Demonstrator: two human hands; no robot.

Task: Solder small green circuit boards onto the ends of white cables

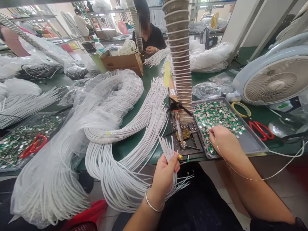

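My left hand (165, 173) is closed round a bunch of short white cables (168, 150), their cut ends fanned upward near the table's front edge. My right hand (222, 138) rests in a grey metal tray (252, 144) of several small green circuit boards (214, 115), fingers curled and pinching among the boards; what they hold is too small to name. A thin wire (260, 178) loops from under that hand. Between the hands lies a dark soldering plate (185, 134) with a clamp.
Big bundles of long white cables (125, 134) in clear plastic cover the green table. A ribbed fume duct (179, 54) hangs over the plate. Red scissors (261, 129), tape ring (241, 109), fan (274, 83) at right. A person (149, 35) works opposite behind a cardboard box (122, 61).
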